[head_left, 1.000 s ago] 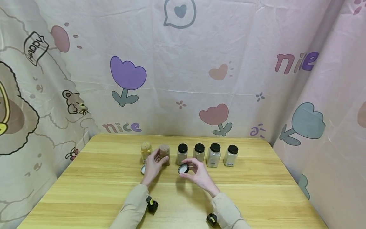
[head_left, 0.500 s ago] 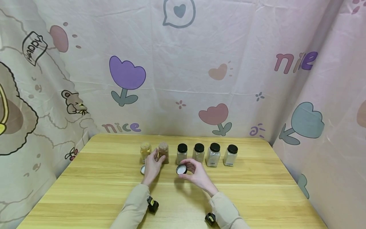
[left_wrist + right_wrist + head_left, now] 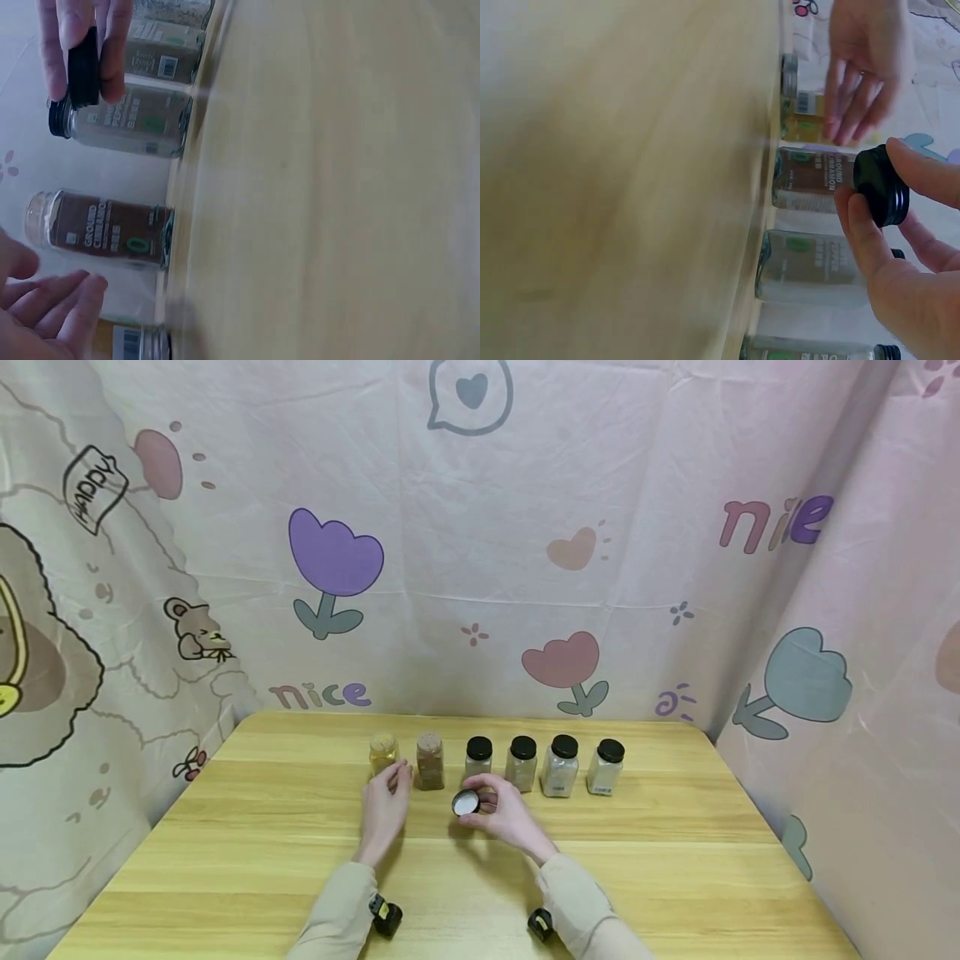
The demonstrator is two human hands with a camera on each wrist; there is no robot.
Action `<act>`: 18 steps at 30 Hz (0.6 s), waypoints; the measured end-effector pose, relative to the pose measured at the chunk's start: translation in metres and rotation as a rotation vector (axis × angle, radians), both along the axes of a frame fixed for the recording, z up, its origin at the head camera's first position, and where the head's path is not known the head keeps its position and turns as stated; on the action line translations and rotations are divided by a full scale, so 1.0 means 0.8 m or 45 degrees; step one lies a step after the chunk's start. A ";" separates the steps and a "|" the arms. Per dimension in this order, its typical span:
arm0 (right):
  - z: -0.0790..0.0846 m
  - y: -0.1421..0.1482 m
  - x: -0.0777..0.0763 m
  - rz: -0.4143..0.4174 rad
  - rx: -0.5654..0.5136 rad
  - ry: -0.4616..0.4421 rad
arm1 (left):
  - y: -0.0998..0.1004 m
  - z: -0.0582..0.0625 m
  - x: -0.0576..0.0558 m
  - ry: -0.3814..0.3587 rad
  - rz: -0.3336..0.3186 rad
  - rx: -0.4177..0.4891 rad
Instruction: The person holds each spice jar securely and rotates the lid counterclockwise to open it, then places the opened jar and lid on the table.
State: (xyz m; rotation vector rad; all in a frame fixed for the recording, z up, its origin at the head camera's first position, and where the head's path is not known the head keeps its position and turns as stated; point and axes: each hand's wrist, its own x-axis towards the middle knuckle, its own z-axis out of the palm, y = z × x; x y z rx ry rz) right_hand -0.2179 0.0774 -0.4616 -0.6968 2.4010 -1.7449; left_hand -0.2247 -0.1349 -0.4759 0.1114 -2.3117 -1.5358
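1. At nine o'clock from the right hand (image 3: 506, 817), pinching a black lid (image 3: 466, 803) between thumb and fingertips.
2. Held upside down, nearly flat, showing its white inside upward.
3. Near the yellow jar (image 3: 383, 755), with the left hand (image 3: 386, 806) loose-fingered, thumb apart.
4. At three o'clock from those fingertips, just beside a brown jar (image 3: 431, 765), long way straight up.
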 end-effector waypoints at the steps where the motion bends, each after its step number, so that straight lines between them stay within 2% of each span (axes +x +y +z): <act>1: 0.000 -0.002 -0.002 0.013 0.012 0.010 | -0.002 0.001 0.001 0.000 0.012 0.025; 7: 0.001 -0.019 -0.013 0.033 0.130 0.039 | -0.011 0.005 0.003 0.040 0.061 0.168; 14: 0.002 -0.036 -0.020 -0.005 0.226 -0.028 | -0.025 0.006 0.006 0.096 0.143 0.255; 18: 0.001 -0.044 -0.023 -0.004 0.267 -0.052 | -0.032 0.007 0.008 0.109 0.150 0.323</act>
